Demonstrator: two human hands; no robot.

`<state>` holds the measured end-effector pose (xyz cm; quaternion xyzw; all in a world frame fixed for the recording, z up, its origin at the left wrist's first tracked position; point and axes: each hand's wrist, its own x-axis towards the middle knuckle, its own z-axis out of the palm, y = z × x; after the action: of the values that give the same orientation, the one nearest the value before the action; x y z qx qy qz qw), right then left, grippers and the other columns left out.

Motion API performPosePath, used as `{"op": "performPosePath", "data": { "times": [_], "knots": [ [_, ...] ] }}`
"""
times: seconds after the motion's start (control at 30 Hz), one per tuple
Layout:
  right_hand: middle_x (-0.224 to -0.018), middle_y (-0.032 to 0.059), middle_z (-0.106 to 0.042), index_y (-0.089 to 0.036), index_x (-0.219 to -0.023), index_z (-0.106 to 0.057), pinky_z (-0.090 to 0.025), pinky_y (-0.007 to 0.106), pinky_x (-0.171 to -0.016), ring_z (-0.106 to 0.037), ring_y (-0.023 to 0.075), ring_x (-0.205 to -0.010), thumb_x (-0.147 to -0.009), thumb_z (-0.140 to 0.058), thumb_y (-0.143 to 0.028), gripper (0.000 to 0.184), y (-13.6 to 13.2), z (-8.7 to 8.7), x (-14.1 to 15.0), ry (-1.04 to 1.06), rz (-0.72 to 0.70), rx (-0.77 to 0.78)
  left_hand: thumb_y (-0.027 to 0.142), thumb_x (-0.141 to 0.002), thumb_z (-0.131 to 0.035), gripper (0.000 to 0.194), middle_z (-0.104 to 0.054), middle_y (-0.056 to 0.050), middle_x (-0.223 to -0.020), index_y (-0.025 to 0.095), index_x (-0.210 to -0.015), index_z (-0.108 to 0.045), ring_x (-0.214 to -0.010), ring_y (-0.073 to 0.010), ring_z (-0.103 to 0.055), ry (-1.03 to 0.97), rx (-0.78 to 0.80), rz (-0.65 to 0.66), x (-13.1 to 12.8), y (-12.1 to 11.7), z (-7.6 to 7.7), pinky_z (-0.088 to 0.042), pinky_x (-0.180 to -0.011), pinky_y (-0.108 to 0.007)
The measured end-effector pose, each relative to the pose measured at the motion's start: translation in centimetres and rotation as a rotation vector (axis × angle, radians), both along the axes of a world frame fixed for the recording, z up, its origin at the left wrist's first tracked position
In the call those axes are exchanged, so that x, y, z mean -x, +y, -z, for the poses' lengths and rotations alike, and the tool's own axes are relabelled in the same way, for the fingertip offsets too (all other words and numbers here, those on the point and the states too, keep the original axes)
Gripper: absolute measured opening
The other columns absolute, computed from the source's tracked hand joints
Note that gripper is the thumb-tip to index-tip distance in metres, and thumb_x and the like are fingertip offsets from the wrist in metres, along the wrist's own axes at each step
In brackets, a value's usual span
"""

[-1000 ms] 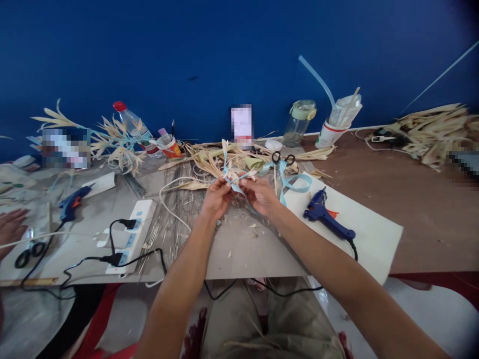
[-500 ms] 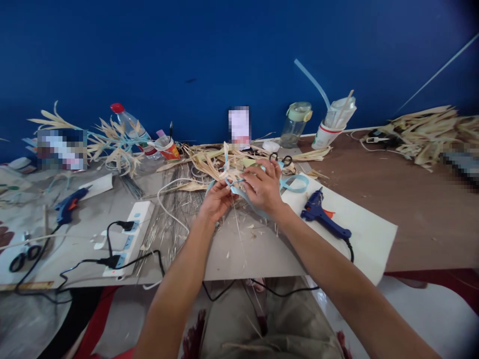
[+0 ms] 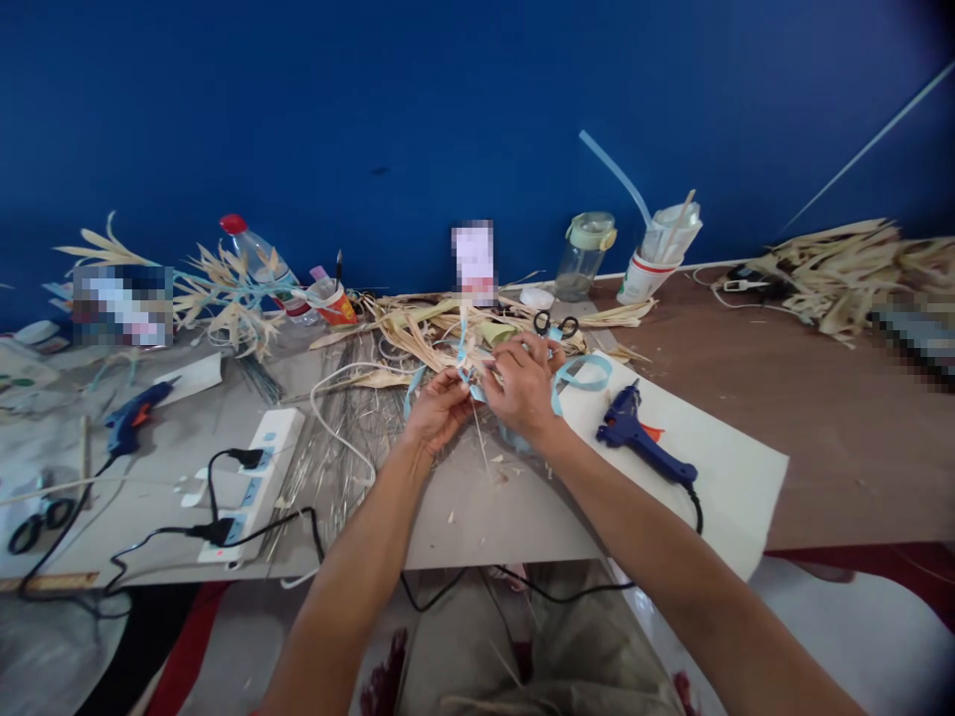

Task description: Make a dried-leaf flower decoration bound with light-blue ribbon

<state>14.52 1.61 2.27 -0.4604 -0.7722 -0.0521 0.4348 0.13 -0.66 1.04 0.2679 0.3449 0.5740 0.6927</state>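
Note:
Over the middle of the table, my left hand [image 3: 442, 413] pinches a thin wire stem wrapped in light-blue tape, close to its joint with pale dried husk strips. My right hand [image 3: 524, 386] is beside it, almost touching, with its fingers curled on the light-blue tape [image 3: 586, 374], which trails in a loop to the right. The bare wire [image 3: 481, 438] runs down below my fingers. My fingers partly hide the wrapped spot. Behind my hands lies a heap of dried corn husks [image 3: 418, 328], and black-handled scissors [image 3: 556, 323] stick out of it.
A blue glue gun [image 3: 642, 438] lies on a white sheet [image 3: 735, 497] at right; another glue gun [image 3: 138, 416] is at left. A power strip [image 3: 254, 487] with black cords lies near loose wires [image 3: 335, 428]. A bottle [image 3: 258, 261], jar [image 3: 586, 259] and cups stand along the wall.
Both hands stay together at the stem. The wrapped stem has shifted slightly right and tilted, and the wire below it slants differently. The view has moved a little.

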Motion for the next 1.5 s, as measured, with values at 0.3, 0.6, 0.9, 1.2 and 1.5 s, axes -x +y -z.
{"op": "performPosePath", "data": {
  "times": [0.3,0.6,0.9,1.2,1.5],
  "knots": [
    [-0.102,0.0085,-0.065,-0.021,-0.092,-0.065,-0.023,0.05,-0.102,-0.048,0.029,-0.11,-0.082,-0.053,-0.026,0.017,-0.1,0.0,0.3,0.061,-0.01,0.066,0.012,-0.061,-0.077,0.026,-0.066,0.0,-0.074,0.015,-0.082,-0.061,-0.065,-0.0101,-0.062,-0.014,0.018,-0.016,-0.1,0.1,-0.1,-0.053,-0.065,-0.025],
    [-0.12,0.0127,-0.053,-0.022,-0.128,-0.045,-0.034,0.048,-0.099,-0.048,0.0275,-0.115,-0.085,-0.044,-0.036,0.045,1.2,-1.4,-1.9,0.512,0.034,0.068,0.006,-0.062,-0.073,0.023,-0.066,0.002,-0.074,0.017,-0.08,-0.062,-0.065,-0.0087,-0.061,-0.115,-0.01,-0.106,2.0,0.5,-0.3,-0.052,-0.069,-0.024],
    [-0.098,0.0061,-0.056,-0.02,-0.115,-0.049,-0.044,0.035,-0.083,-0.054,0.0174,-0.089,-0.075,-0.049,-0.028,0.04,4.6,-0.2,-3.4,1.035,0.022,0.282,0.007,-0.063,-0.072,0.026,-0.065,0.002,-0.072,0.018,-0.082,-0.059,-0.067,-0.0111,-0.064,-0.109,0.024,-0.037,3.6,0.6,-0.2,-0.056,-0.069,-0.028],
    [-0.084,0.0033,-0.061,-0.018,-0.096,-0.059,-0.043,0.029,-0.072,-0.054,0.0156,-0.075,-0.074,-0.05,-0.03,0.027,7.6,-3.4,-4.3,0.852,-0.008,0.351,0.008,-0.063,-0.074,0.028,-0.065,0.003,-0.07,0.017,-0.084,-0.06,-0.06,-0.0091,-0.063,-0.144,-0.011,-0.054,3.6,0.8,-0.2,-0.055,-0.058,-0.021],
    [-0.099,0.011,-0.07,-0.017,-0.092,-0.07,-0.036,0.034,-0.089,-0.059,0.0221,-0.095,-0.086,-0.042,-0.03,0.031,15.3,-3.3,-3.2,0.065,0.24,0.514,0.009,-0.058,-0.078,0.029,-0.066,0.002,-0.068,0.016,-0.082,-0.062,-0.058,-0.0098,-0.062,-0.15,0.021,-0.037,3.1,0.5,-0.6,-0.055,-0.057,-0.022]
  ]
}}
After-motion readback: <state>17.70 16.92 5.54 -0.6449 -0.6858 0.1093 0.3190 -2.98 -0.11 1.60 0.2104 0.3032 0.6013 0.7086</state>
